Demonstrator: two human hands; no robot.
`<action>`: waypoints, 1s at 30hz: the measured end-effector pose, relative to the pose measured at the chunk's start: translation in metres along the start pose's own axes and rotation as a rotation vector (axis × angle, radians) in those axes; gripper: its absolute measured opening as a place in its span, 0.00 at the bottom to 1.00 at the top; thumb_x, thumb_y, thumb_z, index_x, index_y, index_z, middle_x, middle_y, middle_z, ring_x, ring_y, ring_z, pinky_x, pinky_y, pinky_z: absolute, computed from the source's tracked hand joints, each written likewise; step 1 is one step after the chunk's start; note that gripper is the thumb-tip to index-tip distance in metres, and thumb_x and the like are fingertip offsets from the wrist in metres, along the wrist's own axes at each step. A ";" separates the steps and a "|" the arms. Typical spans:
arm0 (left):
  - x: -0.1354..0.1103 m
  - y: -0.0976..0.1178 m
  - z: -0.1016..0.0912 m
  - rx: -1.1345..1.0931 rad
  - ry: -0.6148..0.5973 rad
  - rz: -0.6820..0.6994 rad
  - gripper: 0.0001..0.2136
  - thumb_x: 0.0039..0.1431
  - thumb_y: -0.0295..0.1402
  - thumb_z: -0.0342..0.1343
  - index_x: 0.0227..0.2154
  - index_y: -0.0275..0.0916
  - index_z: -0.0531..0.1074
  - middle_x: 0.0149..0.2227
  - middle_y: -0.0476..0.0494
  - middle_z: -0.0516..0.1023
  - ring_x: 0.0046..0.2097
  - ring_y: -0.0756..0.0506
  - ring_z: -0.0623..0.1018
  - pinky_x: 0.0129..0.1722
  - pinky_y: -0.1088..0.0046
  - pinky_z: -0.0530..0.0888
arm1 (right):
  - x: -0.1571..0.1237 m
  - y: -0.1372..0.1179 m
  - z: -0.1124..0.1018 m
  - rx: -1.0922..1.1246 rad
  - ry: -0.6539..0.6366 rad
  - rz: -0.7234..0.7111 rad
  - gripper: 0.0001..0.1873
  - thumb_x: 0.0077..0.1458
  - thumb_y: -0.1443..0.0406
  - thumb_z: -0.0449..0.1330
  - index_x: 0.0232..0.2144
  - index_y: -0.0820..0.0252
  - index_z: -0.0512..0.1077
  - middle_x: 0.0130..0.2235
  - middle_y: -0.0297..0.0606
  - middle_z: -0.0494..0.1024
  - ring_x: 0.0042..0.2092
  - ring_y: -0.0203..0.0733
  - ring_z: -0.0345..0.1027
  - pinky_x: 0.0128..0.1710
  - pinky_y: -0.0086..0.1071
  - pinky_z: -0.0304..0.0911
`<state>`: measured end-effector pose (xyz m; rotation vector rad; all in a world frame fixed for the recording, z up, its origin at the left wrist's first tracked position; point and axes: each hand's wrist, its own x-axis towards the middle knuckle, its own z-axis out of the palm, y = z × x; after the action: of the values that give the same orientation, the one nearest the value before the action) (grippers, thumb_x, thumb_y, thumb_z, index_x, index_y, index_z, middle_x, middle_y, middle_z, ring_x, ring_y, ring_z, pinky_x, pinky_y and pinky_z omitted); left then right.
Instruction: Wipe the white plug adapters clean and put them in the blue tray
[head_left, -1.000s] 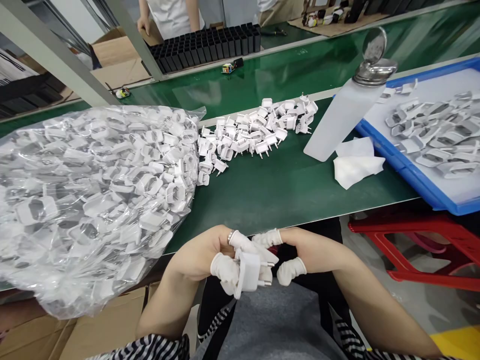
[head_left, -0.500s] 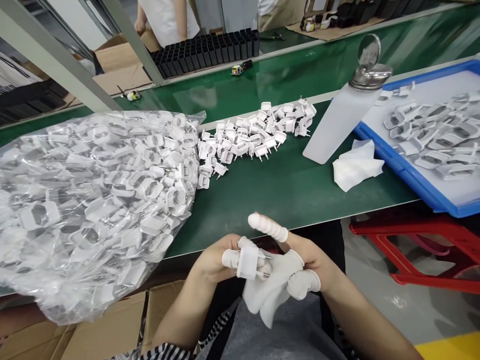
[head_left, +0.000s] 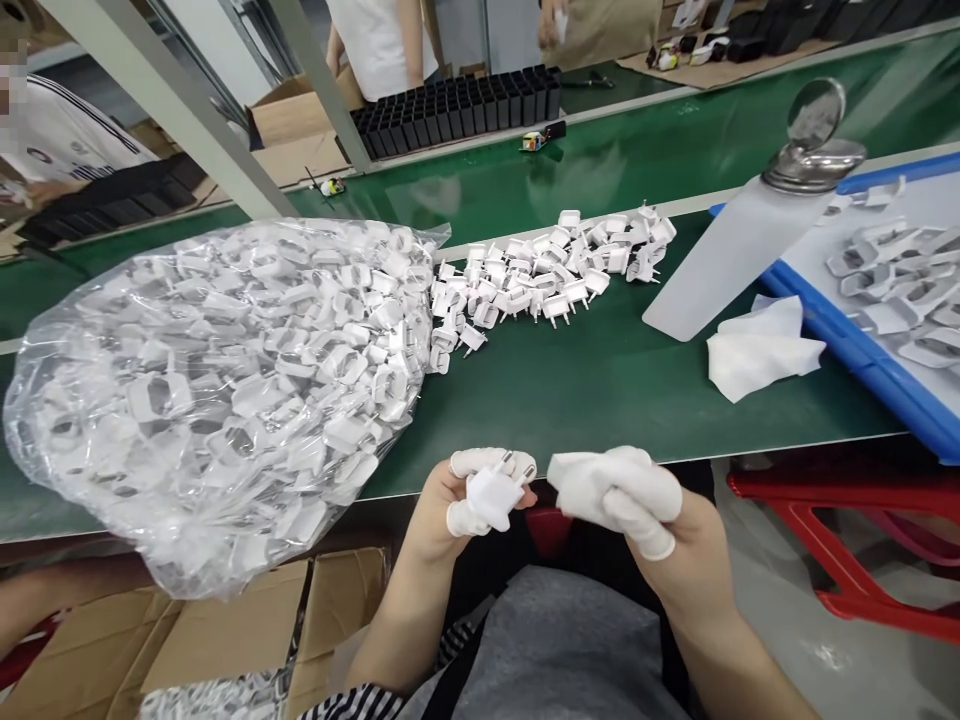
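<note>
In my left hand (head_left: 457,510), with white finger cots on the fingertips, is a white two-pin plug housing (head_left: 495,497), its metal pins pointing up and to the right. My right hand (head_left: 660,520), also in finger cots, pinches a folded white cloth (head_left: 581,482) between thumb and fingers. A small gap separates cloth and plug housing. Both hands are in front of the bench's near edge, above my lap. A heap of similar plug housings (head_left: 555,265) lies on the green bench (head_left: 585,400) beyond them.
A large clear bag (head_left: 225,400) full of plug housings fills the left. To the right are a pump bottle (head_left: 731,250), another white cloth (head_left: 761,350) and a blue-rimmed tray (head_left: 862,350) of housings. Below are an open carton (head_left: 225,620) and a red stool (head_left: 810,540).
My right hand has drawn the cloth away from the plug housing, and its raised index finger has folded onto the cloth. My left hand has turned the housing so its pins point upward. The view has shifted left.
</note>
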<state>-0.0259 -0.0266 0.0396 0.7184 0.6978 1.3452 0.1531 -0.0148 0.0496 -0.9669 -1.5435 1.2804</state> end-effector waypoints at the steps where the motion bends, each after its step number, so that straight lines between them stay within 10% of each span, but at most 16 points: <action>1: 0.000 -0.002 0.000 0.012 0.004 0.013 0.16 0.31 0.34 0.67 0.30 0.45 0.77 0.28 0.47 0.78 0.28 0.47 0.76 0.30 0.69 0.75 | -0.003 -0.004 0.003 -0.074 0.016 -0.067 0.07 0.53 0.65 0.52 0.27 0.55 0.69 0.29 0.37 0.69 0.33 0.43 0.65 0.31 0.36 0.62; 9: -0.001 -0.003 0.000 0.290 0.053 0.014 0.08 0.35 0.28 0.66 0.23 0.41 0.78 0.25 0.47 0.78 0.28 0.48 0.75 0.29 0.76 0.73 | -0.003 -0.012 0.020 -0.642 -0.283 -0.457 0.15 0.40 0.80 0.45 0.23 0.61 0.67 0.23 0.36 0.66 0.24 0.36 0.57 0.22 0.30 0.56; 24: -0.002 0.012 0.008 1.118 -0.212 0.306 0.09 0.49 0.26 0.57 0.34 0.43 0.75 0.34 0.45 0.78 0.36 0.48 0.73 0.35 0.76 0.70 | -0.002 -0.035 0.000 -0.943 -0.502 -0.342 0.18 0.33 0.84 0.46 0.21 0.60 0.67 0.22 0.34 0.68 0.24 0.36 0.57 0.24 0.30 0.53; 30: -0.005 0.020 0.004 0.935 -0.157 0.239 0.08 0.48 0.31 0.59 0.33 0.43 0.75 0.32 0.45 0.77 0.35 0.47 0.74 0.34 0.76 0.70 | -0.006 -0.035 -0.003 -0.952 -0.512 -0.355 0.19 0.33 0.83 0.46 0.22 0.61 0.68 0.26 0.37 0.69 0.27 0.38 0.57 0.27 0.31 0.55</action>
<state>-0.0349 -0.0300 0.0578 1.6730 1.1471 1.1133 0.1570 -0.0251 0.0837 -0.8638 -2.6956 0.5066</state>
